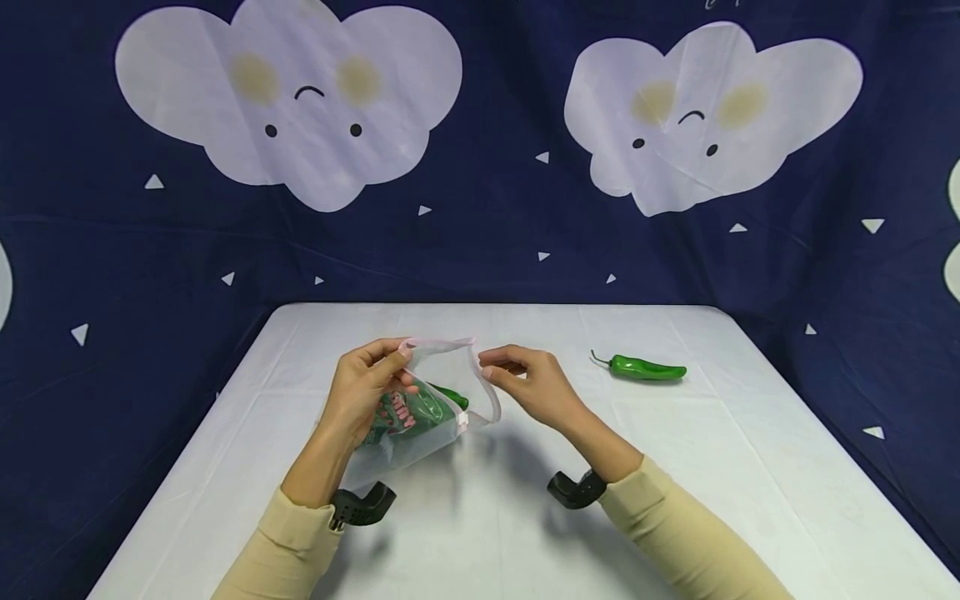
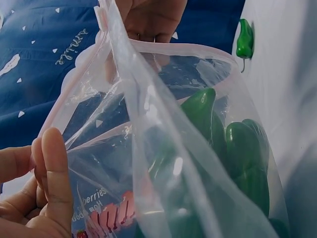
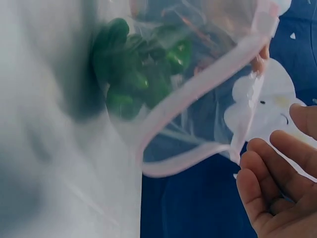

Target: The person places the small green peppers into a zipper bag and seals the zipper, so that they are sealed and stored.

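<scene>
A clear zip bag (image 1: 412, 450) with a pale pink rim and pink print hangs above the table, its mouth spread apart. My left hand (image 1: 362, 390) pinches its left rim between thumb and fingers. Inside lie several green peppers (image 2: 246, 163), one tip (image 1: 455, 397) showing near the mouth. On the mouth's right side is my right hand (image 1: 534, 387); in the right wrist view its thumb and loosely bent fingers (image 3: 262, 158) stand apart, fingertips at the bag's corner. Whether they touch it is hard to tell. Another green pepper (image 1: 647, 368) lies on the table to the right.
A white cloth covers the table (image 1: 480, 533). Behind it hangs a dark blue curtain (image 1: 495, 225) printed with clouds and small triangles. A black band-mounted device sits on each wrist, one at the left sleeve (image 1: 288, 533).
</scene>
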`<control>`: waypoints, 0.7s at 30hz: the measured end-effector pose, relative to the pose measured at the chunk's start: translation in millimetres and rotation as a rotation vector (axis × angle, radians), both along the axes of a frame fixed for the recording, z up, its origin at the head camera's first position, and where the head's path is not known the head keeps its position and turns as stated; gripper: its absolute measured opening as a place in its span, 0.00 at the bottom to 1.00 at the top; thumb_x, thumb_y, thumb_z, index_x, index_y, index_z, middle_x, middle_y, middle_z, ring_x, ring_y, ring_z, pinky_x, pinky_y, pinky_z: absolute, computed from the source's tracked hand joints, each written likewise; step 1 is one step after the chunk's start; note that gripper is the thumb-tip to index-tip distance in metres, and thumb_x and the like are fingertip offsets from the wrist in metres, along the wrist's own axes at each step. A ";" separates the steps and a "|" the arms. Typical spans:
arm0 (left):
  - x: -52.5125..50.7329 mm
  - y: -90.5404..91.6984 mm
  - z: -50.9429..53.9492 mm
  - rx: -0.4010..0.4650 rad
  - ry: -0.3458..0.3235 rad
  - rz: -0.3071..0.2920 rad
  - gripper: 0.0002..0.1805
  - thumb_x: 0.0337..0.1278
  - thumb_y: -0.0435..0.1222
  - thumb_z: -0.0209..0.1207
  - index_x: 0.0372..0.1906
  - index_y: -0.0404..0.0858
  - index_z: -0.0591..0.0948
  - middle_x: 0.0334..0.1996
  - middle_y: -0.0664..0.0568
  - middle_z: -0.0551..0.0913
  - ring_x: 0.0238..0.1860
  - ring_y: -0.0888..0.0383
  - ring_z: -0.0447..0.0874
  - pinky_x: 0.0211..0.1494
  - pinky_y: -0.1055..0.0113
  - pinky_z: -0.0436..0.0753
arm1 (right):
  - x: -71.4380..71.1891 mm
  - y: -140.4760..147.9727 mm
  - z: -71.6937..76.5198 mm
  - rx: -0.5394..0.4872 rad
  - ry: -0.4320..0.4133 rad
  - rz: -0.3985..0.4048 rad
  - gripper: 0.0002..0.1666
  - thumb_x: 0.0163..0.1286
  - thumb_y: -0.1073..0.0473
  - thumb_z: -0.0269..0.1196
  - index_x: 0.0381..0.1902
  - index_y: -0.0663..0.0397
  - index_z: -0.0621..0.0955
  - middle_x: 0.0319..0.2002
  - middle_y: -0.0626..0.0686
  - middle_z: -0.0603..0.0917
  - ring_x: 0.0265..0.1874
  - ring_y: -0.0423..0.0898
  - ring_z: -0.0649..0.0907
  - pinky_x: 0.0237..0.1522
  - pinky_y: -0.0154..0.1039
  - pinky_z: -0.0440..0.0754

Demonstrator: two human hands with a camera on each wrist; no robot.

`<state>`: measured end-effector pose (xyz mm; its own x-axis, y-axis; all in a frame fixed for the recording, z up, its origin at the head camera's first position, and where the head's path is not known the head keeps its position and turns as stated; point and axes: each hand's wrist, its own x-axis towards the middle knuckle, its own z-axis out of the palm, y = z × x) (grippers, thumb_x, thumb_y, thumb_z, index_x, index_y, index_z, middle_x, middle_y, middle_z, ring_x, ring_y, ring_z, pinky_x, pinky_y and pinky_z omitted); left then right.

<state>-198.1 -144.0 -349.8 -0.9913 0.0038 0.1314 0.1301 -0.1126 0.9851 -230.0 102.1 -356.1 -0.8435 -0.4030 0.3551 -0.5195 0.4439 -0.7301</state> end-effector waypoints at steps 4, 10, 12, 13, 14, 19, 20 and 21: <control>0.3 -0.5 -0.3 -0.007 0.002 0.001 0.19 0.64 0.36 0.56 0.53 0.26 0.75 0.29 0.49 0.78 0.21 0.63 0.81 0.31 0.70 0.87 | -3.2 12.3 -1.7 -0.013 -0.005 -0.032 0.16 0.65 0.48 0.63 0.48 0.45 0.83 0.46 0.47 0.86 0.40 0.42 0.83 0.44 0.39 0.84; 0.5 -0.3 -1.2 -0.011 0.001 0.003 0.20 0.64 0.36 0.56 0.53 0.25 0.74 0.28 0.51 0.77 0.21 0.64 0.81 0.31 0.70 0.87 | -6.7 32.6 -4.0 -0.031 -0.019 -0.066 0.17 0.64 0.48 0.63 0.50 0.44 0.82 0.48 0.48 0.85 0.42 0.45 0.83 0.44 0.40 0.84; 0.5 0.0 -1.5 -0.014 -0.002 0.005 0.19 0.64 0.36 0.56 0.53 0.25 0.74 0.27 0.52 0.77 0.21 0.64 0.80 0.31 0.70 0.87 | -4.5 37.3 -1.4 -0.033 -0.035 -0.077 0.18 0.65 0.50 0.63 0.51 0.45 0.81 0.49 0.50 0.84 0.43 0.46 0.82 0.44 0.39 0.84; 0.5 0.2 -1.6 -0.015 -0.003 0.005 0.19 0.64 0.36 0.56 0.53 0.25 0.74 0.27 0.52 0.77 0.22 0.64 0.80 0.31 0.70 0.87 | -4.9 40.6 -1.9 -0.034 -0.042 -0.079 0.18 0.65 0.50 0.63 0.51 0.45 0.81 0.49 0.50 0.84 0.44 0.47 0.82 0.44 0.40 0.84; 0.5 0.3 -1.7 -0.017 -0.005 0.006 0.19 0.64 0.36 0.56 0.53 0.25 0.74 0.27 0.53 0.77 0.22 0.64 0.80 0.31 0.70 0.87 | -5.1 43.7 -2.4 -0.033 -0.044 -0.082 0.18 0.65 0.50 0.63 0.52 0.45 0.81 0.49 0.50 0.84 0.44 0.47 0.82 0.44 0.41 0.84; -0.1 0.9 -2.9 -0.023 -0.016 0.013 0.19 0.64 0.36 0.56 0.53 0.25 0.74 0.26 0.54 0.77 0.21 0.64 0.80 0.31 0.70 0.87 | -10.4 61.0 -10.0 -0.020 -0.036 -0.104 0.19 0.64 0.48 0.63 0.52 0.43 0.80 0.49 0.49 0.84 0.45 0.47 0.82 0.45 0.41 0.84; -0.2 0.9 -3.2 -0.023 -0.018 0.015 0.19 0.64 0.36 0.56 0.53 0.26 0.74 0.26 0.54 0.77 0.21 0.64 0.80 0.31 0.70 0.87 | -10.9 64.0 -10.9 -0.019 -0.035 -0.111 0.19 0.64 0.49 0.63 0.52 0.44 0.80 0.49 0.50 0.84 0.45 0.47 0.82 0.44 0.40 0.84; -0.4 0.9 -3.5 -0.022 -0.020 0.018 0.19 0.64 0.36 0.56 0.53 0.26 0.74 0.25 0.54 0.77 0.21 0.64 0.80 0.31 0.70 0.87 | -11.9 67.2 -12.4 -0.017 -0.035 -0.117 0.19 0.64 0.49 0.63 0.52 0.44 0.80 0.49 0.50 0.84 0.45 0.47 0.82 0.44 0.40 0.84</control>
